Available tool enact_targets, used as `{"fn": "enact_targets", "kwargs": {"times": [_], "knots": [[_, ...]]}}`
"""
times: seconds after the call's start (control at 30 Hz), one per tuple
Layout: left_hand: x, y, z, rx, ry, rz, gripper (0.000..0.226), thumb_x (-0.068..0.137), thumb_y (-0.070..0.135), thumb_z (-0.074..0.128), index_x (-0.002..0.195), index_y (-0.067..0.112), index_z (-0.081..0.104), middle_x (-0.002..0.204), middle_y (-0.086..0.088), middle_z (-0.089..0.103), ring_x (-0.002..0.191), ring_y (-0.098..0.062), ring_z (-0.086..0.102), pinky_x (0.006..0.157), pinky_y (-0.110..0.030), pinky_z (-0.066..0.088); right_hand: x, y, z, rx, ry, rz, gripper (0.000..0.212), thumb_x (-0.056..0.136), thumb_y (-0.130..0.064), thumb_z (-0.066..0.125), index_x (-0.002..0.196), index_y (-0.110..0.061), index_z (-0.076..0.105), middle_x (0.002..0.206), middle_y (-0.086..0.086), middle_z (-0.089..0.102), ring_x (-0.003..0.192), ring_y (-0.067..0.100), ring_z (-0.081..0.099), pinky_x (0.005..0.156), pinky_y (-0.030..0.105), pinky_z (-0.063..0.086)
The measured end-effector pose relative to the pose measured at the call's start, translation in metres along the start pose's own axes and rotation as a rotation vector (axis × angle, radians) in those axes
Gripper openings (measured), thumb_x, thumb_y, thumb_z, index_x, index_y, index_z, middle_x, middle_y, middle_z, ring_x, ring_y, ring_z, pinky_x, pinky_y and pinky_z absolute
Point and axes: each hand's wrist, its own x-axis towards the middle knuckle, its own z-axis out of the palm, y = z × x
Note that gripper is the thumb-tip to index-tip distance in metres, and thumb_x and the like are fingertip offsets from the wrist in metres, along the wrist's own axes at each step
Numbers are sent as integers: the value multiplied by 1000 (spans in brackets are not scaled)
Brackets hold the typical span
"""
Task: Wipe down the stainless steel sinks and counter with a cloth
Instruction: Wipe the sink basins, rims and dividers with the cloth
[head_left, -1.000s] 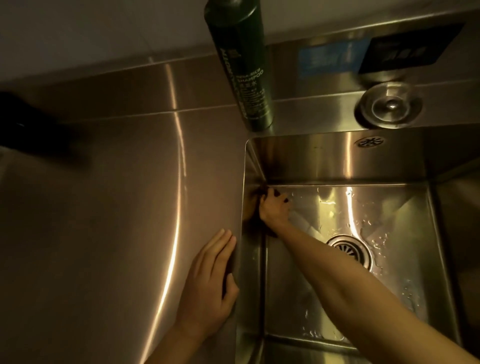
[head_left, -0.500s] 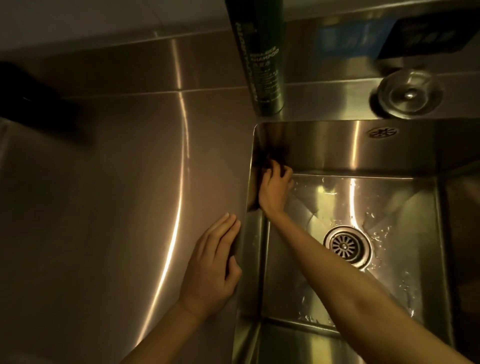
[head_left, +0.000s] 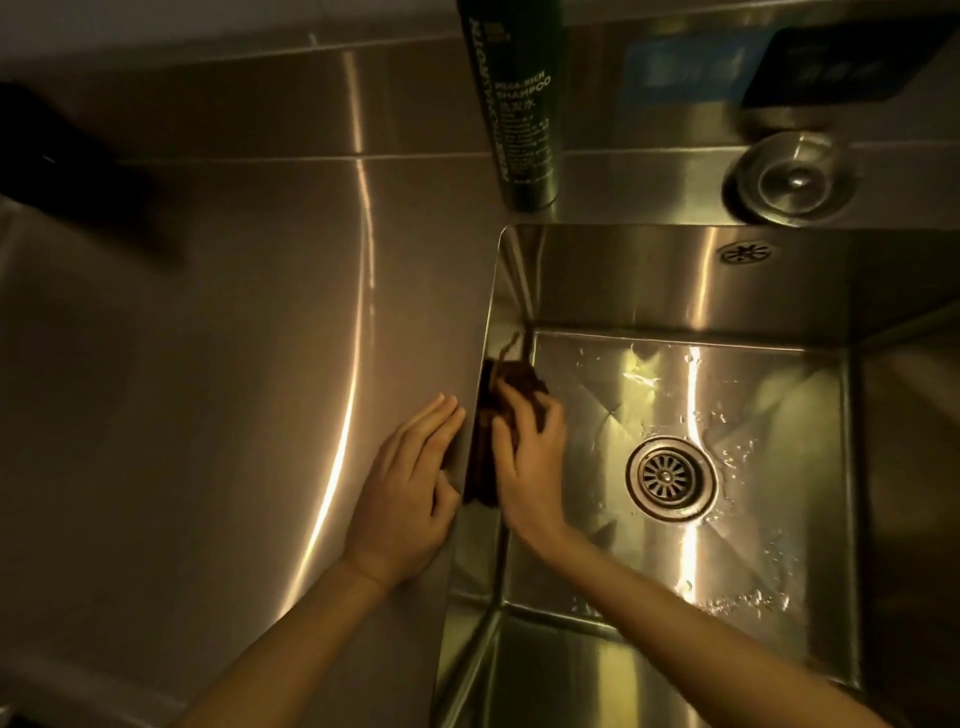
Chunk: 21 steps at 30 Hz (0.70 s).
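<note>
Brown cloth gripped by R hand against left wall of sink; L hand flat, holding nothing, on counter beside sink.

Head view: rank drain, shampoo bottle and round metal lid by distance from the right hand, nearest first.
1. Drain, sink floor, just right of the right hand gripping the cloth.
2. Shampoo bottle, back ledge, beyond the hand.
3. Round metal lid, back ledge, far right.
</note>
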Motion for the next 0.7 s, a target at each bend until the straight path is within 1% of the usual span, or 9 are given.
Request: {"fn": "enact_targets", "kwargs": {"times": [0.03,0.1,0.17,0.3,0.37,0.43,0.53,0.6,0.7], "knots": [[0,0,0,-2,-4,-8,56,84,13,36,139,9,39,144,0,35,136,-8,26,116,-22,15,-17,4,4,16,0,35,40,93,-52,27,130,-44,38,136,-11,25,123,10,30,98,15,31],[0,-1,1,-11,-6,-8,55,84,14,36,140,10,38,144,-1,36,137,-8,25,116,-24,15,-41,22,18,42,1,177,37,97,-40,33,132,-34,41,138,-5,26,125,15,32,106,30,35],[-1,-2,2,-12,7,6,54,85,13,36,139,8,40,144,-5,39,136,-10,27,116,-26,18,-46,46,29,0,-38,333,34,100,-28,37,134,-27,42,141,1,25,128,22,31,111,42,34],[-1,-7,4,-11,40,41,52,85,11,38,136,4,44,142,-9,43,135,-14,31,116,-24,20,-24,90,39,-167,-192,587,35,101,-32,31,135,-24,38,143,12,26,128,36,29,109,50,33],[-2,-8,5,-3,39,54,51,86,10,38,136,3,45,141,-12,45,135,-15,32,115,-23,21,-11,98,37,-291,-305,660,37,101,-34,28,135,-20,34,142,18,26,126,42,32,106,54,35],[-2,-7,3,7,40,57,50,87,12,38,136,3,44,141,-13,45,135,-15,31,115,-24,21,-6,86,31,-397,-380,643,41,102,-37,26,136,-15,34,140,22,29,123,45,36,103,55,36],[-2,-5,3,23,41,51,50,91,18,37,138,5,42,143,-12,43,135,-13,30,114,-22,20,-21,48,9,-334,-412,548,43,101,-43,23,133,-16,34,135,20,33,120,43,39,105,53,34],[-3,-5,5,30,37,44,49,92,20,37,139,7,41,144,-11,42,135,-14,30,113,-24,20,-51,23,-8,-222,-442,452,41,99,-49,25,132,-26,32,128,9,32,117,37,41,104,47,35],[-4,-7,8,31,44,32,48,93,12,45,140,8,40,145,-10,40,135,-17,32,113,-32,25,-106,-4,-21,-85,-515,352,42,93,-57,29,131,-42,22,121,-7,24,115,27,40,101,41,37]]}}
